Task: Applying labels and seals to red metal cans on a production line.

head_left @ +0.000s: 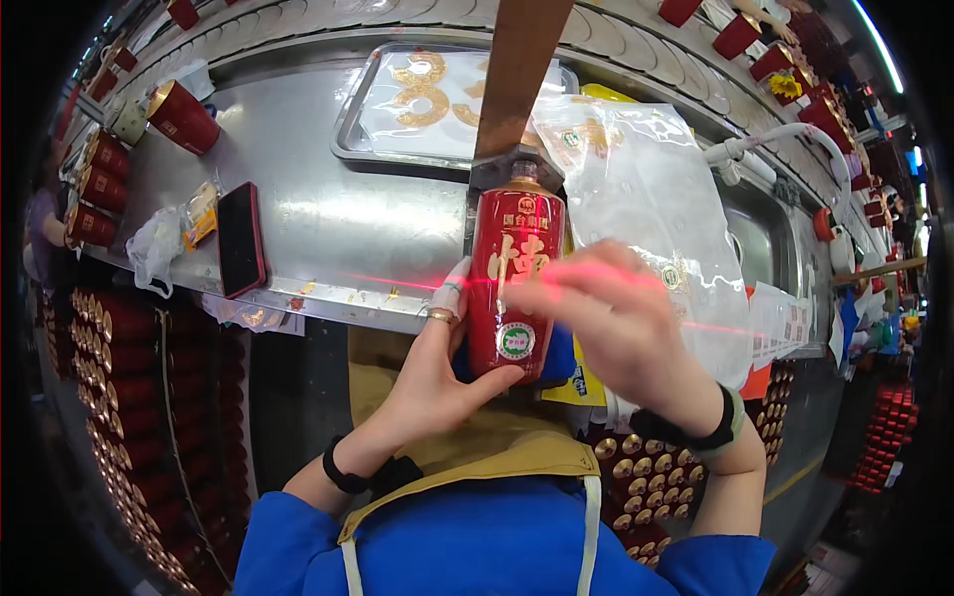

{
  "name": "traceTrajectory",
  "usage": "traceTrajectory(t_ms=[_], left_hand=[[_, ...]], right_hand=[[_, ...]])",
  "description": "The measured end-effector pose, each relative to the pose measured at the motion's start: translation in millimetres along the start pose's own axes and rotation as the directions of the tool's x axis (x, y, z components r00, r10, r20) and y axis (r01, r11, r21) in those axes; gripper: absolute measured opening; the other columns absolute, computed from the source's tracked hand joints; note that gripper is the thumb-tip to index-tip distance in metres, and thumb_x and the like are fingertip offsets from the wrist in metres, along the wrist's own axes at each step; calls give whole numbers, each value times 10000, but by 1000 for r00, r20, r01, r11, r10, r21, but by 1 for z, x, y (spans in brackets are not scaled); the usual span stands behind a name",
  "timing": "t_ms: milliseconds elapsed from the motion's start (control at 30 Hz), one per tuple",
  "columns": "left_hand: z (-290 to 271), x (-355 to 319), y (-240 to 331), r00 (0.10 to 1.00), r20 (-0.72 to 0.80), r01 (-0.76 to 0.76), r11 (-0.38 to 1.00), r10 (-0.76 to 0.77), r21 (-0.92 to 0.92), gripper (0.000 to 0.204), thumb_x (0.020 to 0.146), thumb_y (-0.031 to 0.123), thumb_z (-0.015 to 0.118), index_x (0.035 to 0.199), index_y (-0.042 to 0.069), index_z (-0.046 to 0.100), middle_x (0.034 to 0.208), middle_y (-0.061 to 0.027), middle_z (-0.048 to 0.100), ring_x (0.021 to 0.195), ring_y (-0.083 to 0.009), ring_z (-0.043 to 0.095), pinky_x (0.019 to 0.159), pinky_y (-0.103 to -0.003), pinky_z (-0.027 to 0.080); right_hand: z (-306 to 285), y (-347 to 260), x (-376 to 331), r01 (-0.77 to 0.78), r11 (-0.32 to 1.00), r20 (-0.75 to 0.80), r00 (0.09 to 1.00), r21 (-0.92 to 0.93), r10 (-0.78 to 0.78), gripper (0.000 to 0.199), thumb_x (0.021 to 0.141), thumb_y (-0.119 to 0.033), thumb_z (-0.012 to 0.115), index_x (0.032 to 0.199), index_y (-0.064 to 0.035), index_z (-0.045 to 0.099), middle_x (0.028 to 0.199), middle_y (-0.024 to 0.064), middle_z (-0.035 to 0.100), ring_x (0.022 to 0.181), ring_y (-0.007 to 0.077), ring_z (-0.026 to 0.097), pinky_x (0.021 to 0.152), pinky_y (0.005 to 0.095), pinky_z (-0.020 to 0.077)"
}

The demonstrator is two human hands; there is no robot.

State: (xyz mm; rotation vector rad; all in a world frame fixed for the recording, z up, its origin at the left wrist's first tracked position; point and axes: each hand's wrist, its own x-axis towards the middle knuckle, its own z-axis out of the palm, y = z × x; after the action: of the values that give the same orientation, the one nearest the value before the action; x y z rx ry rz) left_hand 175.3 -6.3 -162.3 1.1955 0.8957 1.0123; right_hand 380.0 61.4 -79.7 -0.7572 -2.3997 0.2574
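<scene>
A red bottle (500,230) with gold characters and a round green-and-white label lies with its neck pointing away from me, under a brown upright bar (519,79). My left hand (437,368) grips its lower left side, the thumb across the base; a white wrap and a ring are on its fingers. Over the bottle's right side is my right hand (621,318), its bent fingers at the gold character. Motion and a red light line smear those fingers, so whether they pinch anything is hidden.
Gold cut-out decals lie in a metal tray (343,139) beyond the bottle. Right of it, a translucent plastic sheet (646,199) covers the steel bench beside a sink (760,233). A phone (240,240), a plastic bag (157,248) and red cups (183,117) stand left.
</scene>
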Motion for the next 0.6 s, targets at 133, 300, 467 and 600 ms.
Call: traceTrajectory(t_ms=[133, 300, 467, 600], left_hand=[[-1, -1, 1, 998, 6, 65, 997, -65, -46, 1116, 843, 37, 808, 1611, -30, 0, 1631, -217, 245, 1512, -270, 301, 1234, -405, 282], [-5, 4, 4, 996, 15, 86, 992, -85, -88, 1097, 841, 38, 812, 1614, -22, 35, 1630, -194, 249, 1515, -262, 285, 1251, -407, 242], [-8, 7, 8, 990, 20, 140, 912, -143, -385, 1033, 862, 42, 798, 1605, -29, 83, 1611, -189, 269, 1508, -255, 287, 1247, -406, 238], [-1, 4, 7, 993, 3, 118, 965, -121, -233, 1043, 856, 57, 809, 1600, -36, 84, 1605, -202, 279, 1499, -264, 308, 1240, -412, 257]], right_hand=[[5, -22, 8, -57, 996, 201, 979, 75, 41, 491, 743, -73, 692, 1234, -83, 703, 988, 60, 674, 873, 242, 643, 750, 359, 539], [-1, 15, 26, -216, 971, 79, 975, 104, 209, 421, 868, 56, 640, 1266, -77, 662, 1071, 132, 666, 924, 298, 656, 769, 335, 534], [12, 47, 26, -728, 398, 258, 609, 558, 750, 546, 954, -255, 746, 1340, 60, 522, 1094, 100, 664, 974, 118, 639, 828, 282, 521], [33, 37, 7, -732, 208, 337, 521, 649, 784, 702, 907, -277, 805, 1392, 85, 449, 1091, 120, 656, 958, 125, 652, 801, 266, 531]])
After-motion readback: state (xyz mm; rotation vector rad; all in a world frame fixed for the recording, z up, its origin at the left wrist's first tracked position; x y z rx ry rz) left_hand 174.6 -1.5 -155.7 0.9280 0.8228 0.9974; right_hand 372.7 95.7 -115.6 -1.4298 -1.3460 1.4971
